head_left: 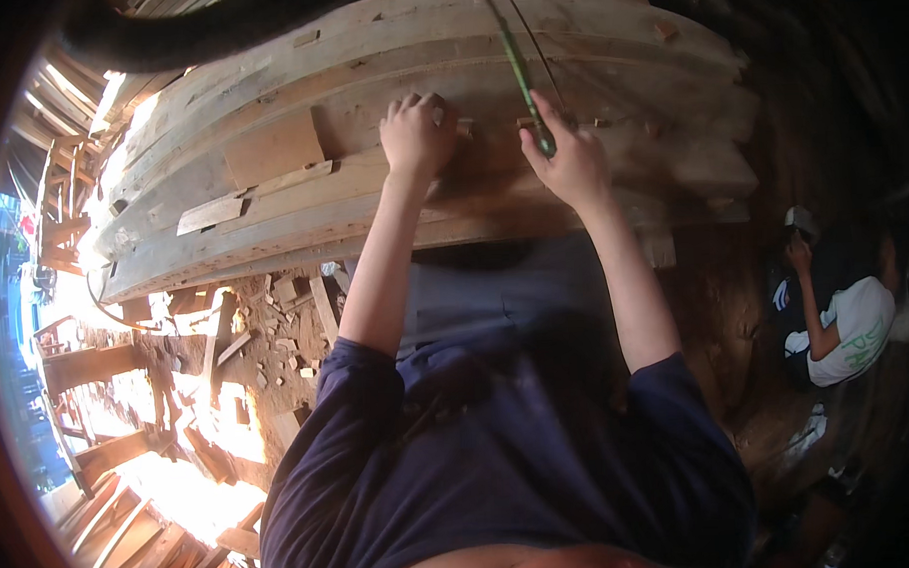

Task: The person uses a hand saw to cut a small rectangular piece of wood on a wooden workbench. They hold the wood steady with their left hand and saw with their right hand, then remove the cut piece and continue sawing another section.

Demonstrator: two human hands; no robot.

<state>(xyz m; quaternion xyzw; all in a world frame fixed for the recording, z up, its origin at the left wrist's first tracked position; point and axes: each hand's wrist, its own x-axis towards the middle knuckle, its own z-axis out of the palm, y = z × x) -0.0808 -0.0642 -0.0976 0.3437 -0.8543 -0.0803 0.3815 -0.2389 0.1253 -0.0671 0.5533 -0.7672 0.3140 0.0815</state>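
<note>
My right hand [574, 167] is closed around the lower end of a long, thin green rod [511, 52]. The rod runs away from me beyond the top edge, and a thin dark line lies alongside it. I cannot tell what kind of tool it is. To its left, my left hand [416, 137] is closed with curled fingers over the stacked planks [358, 102]; what it grips, if anything, is hidden. Small wood offcuts [599, 124] lie on the boards around both hands.
A flat brown board [273, 147] and a narrow wood strip [210, 214] rest on the planks at left. Scraps [285, 290] litter the ground below. Wooden frames [66, 192] stand far left. At right, another person [846, 320] in a white shirt is low down.
</note>
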